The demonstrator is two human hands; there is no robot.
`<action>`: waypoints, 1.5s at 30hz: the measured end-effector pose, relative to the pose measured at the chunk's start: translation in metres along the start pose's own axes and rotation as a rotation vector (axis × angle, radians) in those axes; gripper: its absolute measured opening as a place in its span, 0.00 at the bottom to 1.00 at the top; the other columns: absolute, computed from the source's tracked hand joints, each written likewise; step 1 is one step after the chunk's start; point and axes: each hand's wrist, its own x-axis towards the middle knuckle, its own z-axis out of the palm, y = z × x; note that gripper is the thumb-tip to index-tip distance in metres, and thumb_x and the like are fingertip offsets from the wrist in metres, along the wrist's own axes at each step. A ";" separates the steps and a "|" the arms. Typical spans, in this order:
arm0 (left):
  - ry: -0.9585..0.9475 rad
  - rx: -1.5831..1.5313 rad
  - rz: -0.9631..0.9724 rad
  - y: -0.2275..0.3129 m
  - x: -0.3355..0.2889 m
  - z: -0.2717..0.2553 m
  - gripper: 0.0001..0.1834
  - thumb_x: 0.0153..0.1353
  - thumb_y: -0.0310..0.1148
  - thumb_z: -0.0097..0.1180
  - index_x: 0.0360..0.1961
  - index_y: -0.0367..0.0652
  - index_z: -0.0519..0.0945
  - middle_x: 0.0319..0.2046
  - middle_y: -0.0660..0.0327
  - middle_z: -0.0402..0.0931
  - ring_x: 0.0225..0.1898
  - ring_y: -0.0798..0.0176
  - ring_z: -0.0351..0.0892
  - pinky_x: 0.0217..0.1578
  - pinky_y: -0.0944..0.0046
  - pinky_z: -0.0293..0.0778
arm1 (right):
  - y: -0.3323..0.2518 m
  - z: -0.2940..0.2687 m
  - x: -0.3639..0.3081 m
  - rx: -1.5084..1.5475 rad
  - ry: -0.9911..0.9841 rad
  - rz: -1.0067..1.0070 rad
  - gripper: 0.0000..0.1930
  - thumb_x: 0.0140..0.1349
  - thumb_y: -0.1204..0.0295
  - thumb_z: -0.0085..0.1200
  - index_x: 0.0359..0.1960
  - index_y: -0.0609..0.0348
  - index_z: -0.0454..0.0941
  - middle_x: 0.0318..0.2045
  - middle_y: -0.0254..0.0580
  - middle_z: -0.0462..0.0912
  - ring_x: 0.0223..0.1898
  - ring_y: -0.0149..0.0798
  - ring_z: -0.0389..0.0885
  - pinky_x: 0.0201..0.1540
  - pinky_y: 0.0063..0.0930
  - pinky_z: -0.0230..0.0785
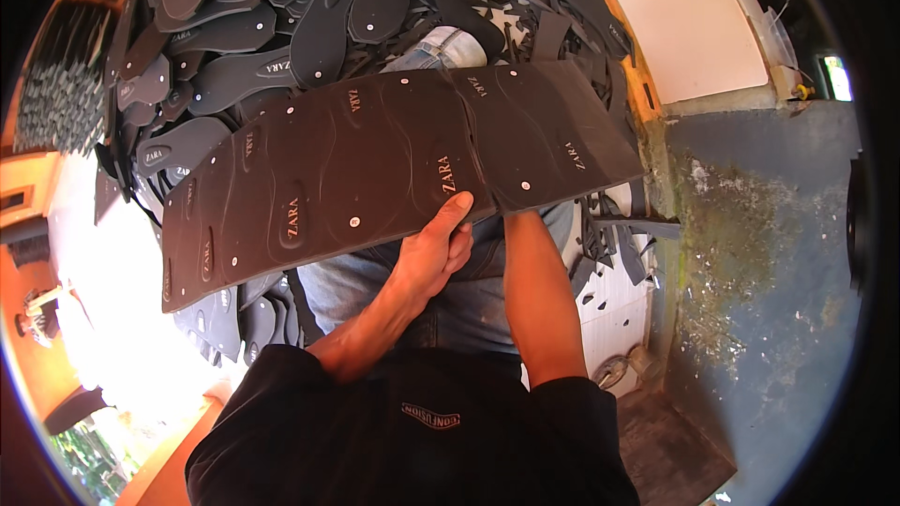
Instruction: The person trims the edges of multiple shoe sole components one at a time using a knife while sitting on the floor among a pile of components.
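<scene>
A long dark foam sheet (366,159), embossed with sole outlines and dotted with small white round marks, is held across my lap. My left hand (441,239) grips its near edge, thumb on top and fingers curled underneath. Right beside the thumb, a cut or seam (472,131) crosses the sheet from far edge to near edge. My right forearm (541,290) reaches under the sheet's right part (553,131), which hides that hand and whatever it may hold.
Cut dark soles (323,23) are heaped beyond the sheet, with more (220,319) at the near left. Foam offcuts (609,239) lie at the right. A stained blue-grey wall (769,253) closes the right side. Stacked dark pieces (66,75) stand at the far left.
</scene>
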 end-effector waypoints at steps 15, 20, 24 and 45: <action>-0.157 0.035 0.092 -0.021 -0.050 -0.035 0.10 0.65 0.37 0.48 0.30 0.44 0.67 0.09 0.67 0.59 0.08 0.73 0.56 0.08 0.72 0.52 | -0.050 0.028 -0.015 -0.100 -0.083 -0.248 0.09 0.59 0.72 0.45 0.35 0.63 0.75 0.27 0.38 0.78 0.31 0.36 0.76 0.32 0.33 0.67; -0.126 0.080 0.292 -0.024 -0.041 -0.069 0.12 0.61 0.37 0.52 0.36 0.39 0.69 0.13 0.63 0.65 0.09 0.69 0.62 0.10 0.70 0.58 | -0.054 0.058 -0.052 0.004 -0.230 -0.168 0.09 0.59 0.72 0.45 0.35 0.63 0.75 0.27 0.37 0.78 0.30 0.36 0.76 0.31 0.33 0.67; -0.272 0.380 0.508 -0.020 -0.032 -0.080 0.22 0.52 0.38 0.64 0.44 0.38 0.72 0.27 0.59 0.73 0.26 0.67 0.74 0.22 0.70 0.71 | -0.093 -0.012 -0.136 0.499 -0.379 0.385 0.06 0.59 0.75 0.48 0.36 0.62 0.75 0.16 0.30 0.69 0.15 0.24 0.65 0.16 0.22 0.57; -0.383 -0.260 0.242 -0.018 -0.106 -0.213 0.24 0.58 0.38 0.56 0.56 0.47 0.69 0.57 0.49 0.65 0.61 0.46 0.62 0.58 0.49 0.62 | -0.004 -0.143 -0.033 0.556 0.260 0.237 0.10 0.55 0.70 0.59 0.31 0.58 0.70 0.17 0.32 0.70 0.11 0.24 0.59 0.12 0.21 0.54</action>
